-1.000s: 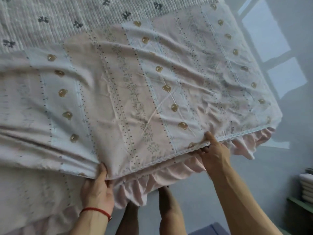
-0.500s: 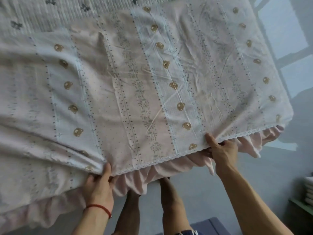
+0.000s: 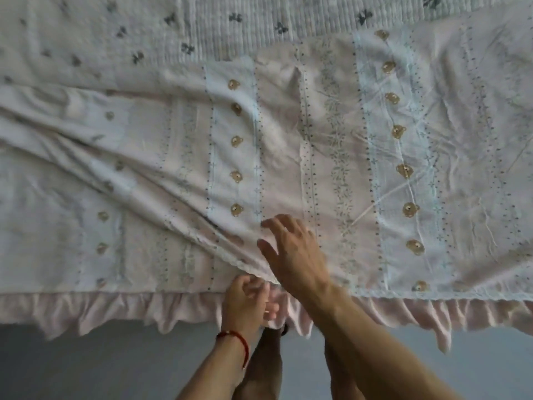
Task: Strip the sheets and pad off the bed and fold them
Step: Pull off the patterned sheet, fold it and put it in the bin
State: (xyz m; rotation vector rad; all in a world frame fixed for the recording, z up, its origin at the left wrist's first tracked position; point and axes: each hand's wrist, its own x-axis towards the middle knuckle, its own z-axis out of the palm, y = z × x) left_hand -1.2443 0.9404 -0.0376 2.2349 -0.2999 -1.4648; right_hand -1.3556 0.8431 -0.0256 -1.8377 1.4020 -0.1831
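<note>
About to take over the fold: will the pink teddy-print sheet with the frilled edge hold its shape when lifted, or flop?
The pink teddy-print sheet will probably flop: deep creases fan out from where the left hand pinches its edge. It looks thin and light, since its frill hangs limp. Likely not slippery; it wrinkles beneath the right hand.

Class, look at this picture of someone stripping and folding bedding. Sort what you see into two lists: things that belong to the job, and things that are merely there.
Part of the job:
pink striped sheet with its ruffled edge
quilted pad beneath it
left hand gripping the sheet's edge
right hand spread above the sheet

Merely there:
grey floor
red wrist cord
</note>
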